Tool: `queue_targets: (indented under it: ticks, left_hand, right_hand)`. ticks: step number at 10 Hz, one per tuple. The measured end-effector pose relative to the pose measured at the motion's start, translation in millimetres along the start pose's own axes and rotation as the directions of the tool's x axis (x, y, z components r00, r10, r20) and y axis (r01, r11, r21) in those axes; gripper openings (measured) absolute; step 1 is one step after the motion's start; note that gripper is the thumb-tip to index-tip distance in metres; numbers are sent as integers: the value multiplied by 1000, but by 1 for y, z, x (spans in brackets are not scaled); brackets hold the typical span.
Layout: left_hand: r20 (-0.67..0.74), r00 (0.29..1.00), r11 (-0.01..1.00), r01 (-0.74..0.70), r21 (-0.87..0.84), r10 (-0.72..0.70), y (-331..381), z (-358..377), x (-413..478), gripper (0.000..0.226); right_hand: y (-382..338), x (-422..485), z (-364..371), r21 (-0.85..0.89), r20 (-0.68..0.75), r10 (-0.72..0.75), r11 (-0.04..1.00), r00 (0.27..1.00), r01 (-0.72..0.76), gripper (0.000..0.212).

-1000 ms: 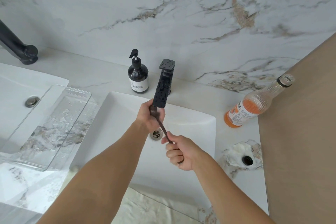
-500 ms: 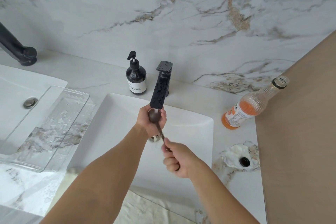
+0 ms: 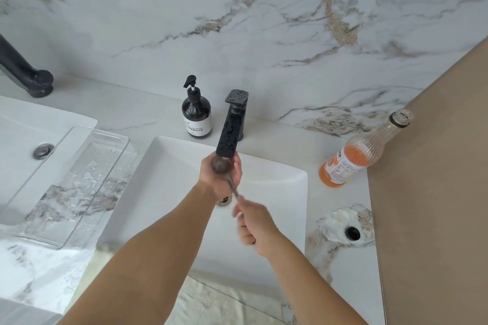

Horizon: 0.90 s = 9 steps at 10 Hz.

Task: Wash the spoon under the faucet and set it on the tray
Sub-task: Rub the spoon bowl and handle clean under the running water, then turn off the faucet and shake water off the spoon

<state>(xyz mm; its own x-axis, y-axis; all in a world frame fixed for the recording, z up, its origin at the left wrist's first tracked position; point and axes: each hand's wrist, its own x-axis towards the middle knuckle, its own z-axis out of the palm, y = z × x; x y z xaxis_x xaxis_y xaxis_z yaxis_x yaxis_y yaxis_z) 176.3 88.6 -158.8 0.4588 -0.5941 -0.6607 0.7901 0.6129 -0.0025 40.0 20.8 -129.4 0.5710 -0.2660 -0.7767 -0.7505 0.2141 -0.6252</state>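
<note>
A dark spoon (image 3: 221, 165) is held over the white sink (image 3: 169, 166), its bowl right below the spout of the black faucet (image 3: 230, 130). My right hand (image 3: 254, 224) is shut on the spoon's handle and looks motion-blurred. My left hand (image 3: 211, 179) cups the spoon's bowl from underneath, fingers wrapped around it. The clear glass tray (image 3: 111, 140), wet with droplets, lies on the counter to the left of the sink. Running water cannot be made out.
A dark soap pump bottle (image 3: 196, 113) stands left of the faucet. An open bottle with orange drink (image 3: 353, 158) leans at the right, its black cap (image 3: 352, 232) on crumpled tissue. A second sink (image 3: 15, 134) and black faucet (image 3: 23, 71) sit far left. A tan wall (image 3: 435, 192) bounds the right.
The spoon's bowl has come up from behind the spout's tip into plain view just below it. My right hand shifted slightly and is now blurred.
</note>
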Motion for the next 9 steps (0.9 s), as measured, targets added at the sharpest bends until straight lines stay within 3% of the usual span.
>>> queue_targets:
  ticks: [1,2,3,4,5,6,7,8,9]
  left_hand:
    - [-94,993,991,-55,118,66,1,3,2,11]
    - [-95,994,995,-39,97,49,0,4,1,17]
    - [-53,997,996,-50,68,54,2,6,0,29]
    - [-12,999,998,-38,43,38,4,6,-1,46]
    - [-47,998,999,-30,43,32,5,7,-3,41]
    - [-101,995,998,-11,63,17,7,7,-6,30]
    - [-134,990,985,-25,173,49,5,8,-7,46]
    - [-115,991,969,-37,243,66,3,8,-8,68]
    - [-111,990,958,-53,283,88,5,3,-13,62]
  right_hand:
    - [8,6,-14,-876,-216,-587,469,780,110,36]
    - [8,6,-21,-918,-206,-646,388,735,84,31]
    - [15,6,-20,-860,-127,-590,466,797,208,36]
    - [24,0,-17,-729,-16,-611,549,792,409,16]
    - [19,-8,-18,-661,16,-589,600,808,450,24]
    - [-20,-17,-23,-667,-61,-677,574,733,475,38]
    - [-90,-27,-12,-727,93,-874,268,477,633,65]
    - [-137,-24,5,-861,357,-809,-90,468,501,69]
    - [-132,-19,6,-889,379,-738,-123,558,441,60]
